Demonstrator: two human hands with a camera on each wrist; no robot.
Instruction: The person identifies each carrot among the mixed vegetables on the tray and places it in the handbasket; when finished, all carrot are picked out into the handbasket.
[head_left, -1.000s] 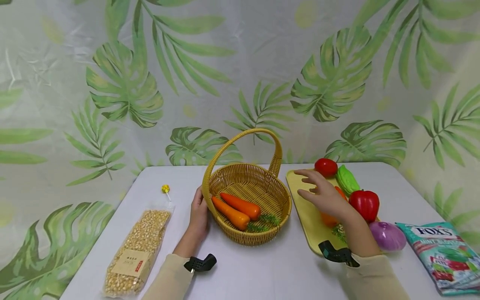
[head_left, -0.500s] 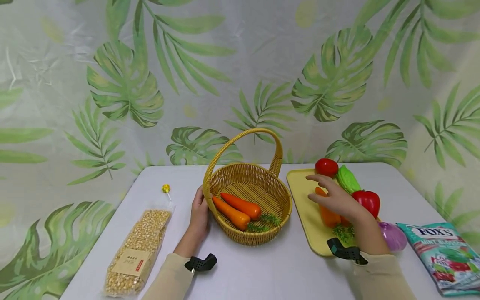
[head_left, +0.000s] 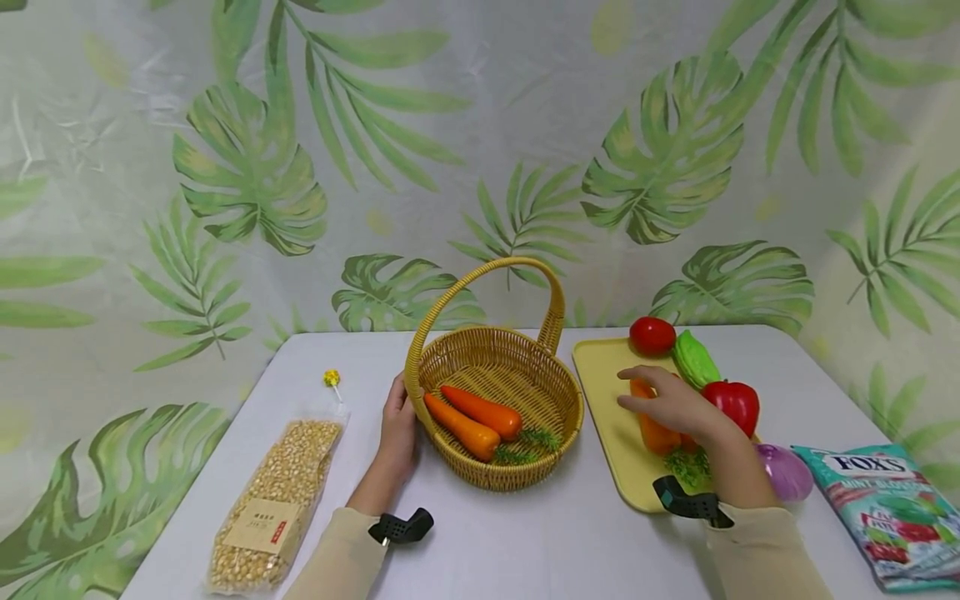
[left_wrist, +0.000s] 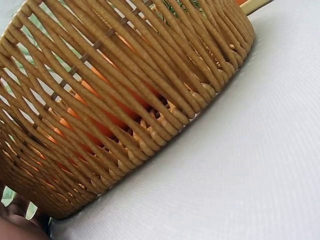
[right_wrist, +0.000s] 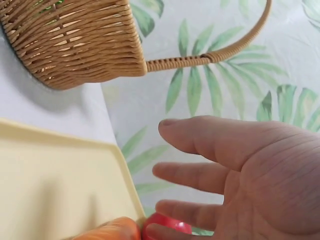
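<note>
On the white table stands a wicker basket with a tall arched handle, seen close up in the left wrist view. Two orange carrots with green tops lie inside it. My left hand grips the basket's left side by the handle's base; part of its fingers is hidden behind the weave. My right hand hovers over the yellow tray, fingers spread and holding nothing. Below it on the tray lies another carrot, partly covered by the hand. A red bell pepper sits just beyond the wrist.
A tomato and a green ridged vegetable lie at the tray's far end. A purple onion and a mint candy bag are to the right. Leftward lie a bag of corn kernels and a small yellow lollipop.
My right hand has shifted right and slightly toward me over the tray, uncovering more of the carrot there. My left hand and the basket have stayed in place.
</note>
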